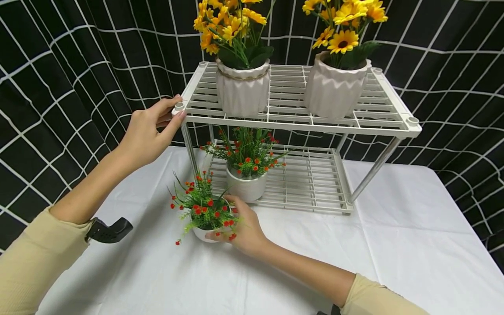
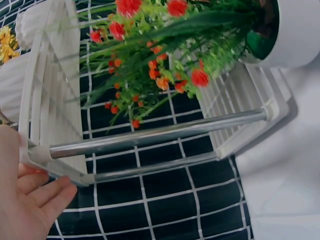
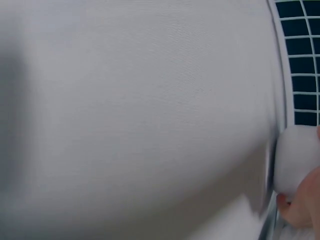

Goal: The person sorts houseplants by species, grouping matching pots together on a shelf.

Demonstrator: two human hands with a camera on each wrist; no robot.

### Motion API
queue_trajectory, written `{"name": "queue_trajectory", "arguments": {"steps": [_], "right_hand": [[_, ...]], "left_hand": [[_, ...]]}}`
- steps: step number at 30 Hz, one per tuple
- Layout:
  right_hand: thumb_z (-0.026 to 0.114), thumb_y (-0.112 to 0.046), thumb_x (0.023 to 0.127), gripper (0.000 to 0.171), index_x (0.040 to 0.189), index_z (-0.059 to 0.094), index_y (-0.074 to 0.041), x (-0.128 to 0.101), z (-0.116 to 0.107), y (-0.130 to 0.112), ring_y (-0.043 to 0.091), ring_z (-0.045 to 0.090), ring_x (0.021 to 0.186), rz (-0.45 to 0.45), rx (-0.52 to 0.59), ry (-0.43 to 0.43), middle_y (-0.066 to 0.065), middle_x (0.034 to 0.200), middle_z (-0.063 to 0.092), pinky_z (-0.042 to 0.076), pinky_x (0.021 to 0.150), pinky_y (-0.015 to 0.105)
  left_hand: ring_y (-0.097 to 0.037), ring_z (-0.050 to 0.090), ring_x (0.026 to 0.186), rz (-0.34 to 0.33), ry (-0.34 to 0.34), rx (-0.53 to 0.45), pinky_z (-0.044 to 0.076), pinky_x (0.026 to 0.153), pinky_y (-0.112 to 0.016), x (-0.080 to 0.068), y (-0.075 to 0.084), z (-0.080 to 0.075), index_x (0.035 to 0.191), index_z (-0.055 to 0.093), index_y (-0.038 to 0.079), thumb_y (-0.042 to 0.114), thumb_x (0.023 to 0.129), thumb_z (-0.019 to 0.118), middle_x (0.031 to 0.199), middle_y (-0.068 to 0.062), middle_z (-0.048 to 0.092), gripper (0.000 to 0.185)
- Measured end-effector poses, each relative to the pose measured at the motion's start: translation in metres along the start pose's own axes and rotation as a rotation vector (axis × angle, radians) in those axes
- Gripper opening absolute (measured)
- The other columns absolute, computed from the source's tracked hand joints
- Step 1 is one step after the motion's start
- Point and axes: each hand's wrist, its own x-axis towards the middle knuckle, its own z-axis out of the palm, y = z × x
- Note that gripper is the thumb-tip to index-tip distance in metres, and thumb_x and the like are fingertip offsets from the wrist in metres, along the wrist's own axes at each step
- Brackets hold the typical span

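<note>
The right hand [image 1: 244,229] has its fingers curled around a small pot [image 1: 204,232] of red flowers on the table [image 1: 393,245], just in front of the rack [image 1: 299,120]. The left hand [image 1: 147,131] pinches the rack's top corner. Three pots already sit on the rack; this one is not yet shelved, and the lower shelf [image 1: 315,179] has room beside its one pot.

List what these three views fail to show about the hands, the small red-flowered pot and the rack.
- Right hand fingers: head view, hidden behind the small pot and its foliage; right wrist view is blurred, showing only fingertips at the edge.
- Left hand on the rack corner: left wrist view cuts it at the frame edge.
- Sunflower tops: cut off by the head view's upper edge.
- Whether the small pot touches the tablecloth: unclear.
</note>
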Motion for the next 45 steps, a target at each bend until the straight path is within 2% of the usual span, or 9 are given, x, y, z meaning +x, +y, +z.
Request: {"name": "queue_trajectory", "arguments": {"steps": [8,18,22,26,30,40,45], "right_hand": [[0.100,-0.015,0.069,0.090,0.146,0.055,-0.006,-0.010,-0.016,0.001,0.039,0.061,0.124,0.077,0.049,0.014,0.016,0.145,0.061,0.057,0.100,0.055],[0.100,-0.008,0.068,0.087,0.144,0.056,-0.007,-0.023,-0.043,0.008,0.038,0.056,0.131,0.113,0.042,0.056,0.016,0.146,0.060,0.060,0.097,0.053],[0.100,-0.008,0.068,0.084,0.141,0.057,-0.007,-0.032,-0.055,0.009,0.038,0.057,0.127,0.111,0.042,0.063,0.016,0.143,0.061,0.062,0.090,0.045],[0.100,-0.007,0.069,0.081,0.138,0.058,-0.008,-0.039,-0.067,0.012,0.034,0.059,0.118,0.089,0.065,0.067,0.016,0.133,0.065,0.062,0.080,0.032],[0.100,-0.009,0.069,0.080,0.137,0.057,-0.007,-0.044,-0.079,0.014,0.029,0.062,0.112,0.071,0.032,0.089,0.017,0.126,0.067,0.060,0.078,0.026],[0.099,-0.006,0.068,0.075,0.132,0.060,-0.006,-0.053,-0.103,0.016,0.020,0.066,0.120,0.038,-0.010,0.153,0.013,0.126,0.074,0.057,0.099,0.026],[0.100,-0.009,0.069,0.078,0.135,0.059,-0.008,-0.059,-0.115,0.019,0.027,0.064,0.125,0.064,-0.055,0.168,0.013,0.132,0.071,0.056,0.101,0.031]], "left_hand": [[-0.043,0.068,0.124,0.002,-0.005,-0.002,0.056,0.105,-0.053,0.001,0.000,0.001,0.148,0.055,-0.006,0.020,0.110,0.056,0.152,-0.023,0.056,0.046],[-0.042,0.068,0.124,-0.003,-0.001,0.004,0.056,0.106,-0.053,0.001,0.000,0.001,0.147,0.055,-0.007,0.020,0.110,0.056,0.153,-0.023,0.056,0.046],[-0.042,0.067,0.125,-0.004,-0.001,0.008,0.056,0.106,-0.053,0.001,0.000,0.001,0.147,0.055,-0.007,0.020,0.110,0.056,0.153,-0.022,0.055,0.046],[-0.042,0.067,0.125,-0.003,0.001,0.007,0.056,0.106,-0.053,0.001,0.000,0.001,0.147,0.055,-0.007,0.020,0.110,0.056,0.154,-0.022,0.055,0.046],[-0.043,0.068,0.124,-0.001,0.002,0.003,0.056,0.106,-0.052,0.001,0.000,0.001,0.146,0.056,-0.007,0.020,0.110,0.056,0.153,-0.022,0.055,0.045],[-0.042,0.067,0.125,-0.004,-0.003,0.001,0.056,0.106,-0.052,0.001,0.000,0.000,0.147,0.055,-0.007,0.019,0.110,0.056,0.154,-0.022,0.055,0.045],[-0.044,0.067,0.125,-0.010,-0.004,-0.015,0.056,0.106,-0.053,0.000,0.002,-0.001,0.147,0.055,-0.008,0.019,0.110,0.056,0.154,-0.022,0.054,0.046]]}}
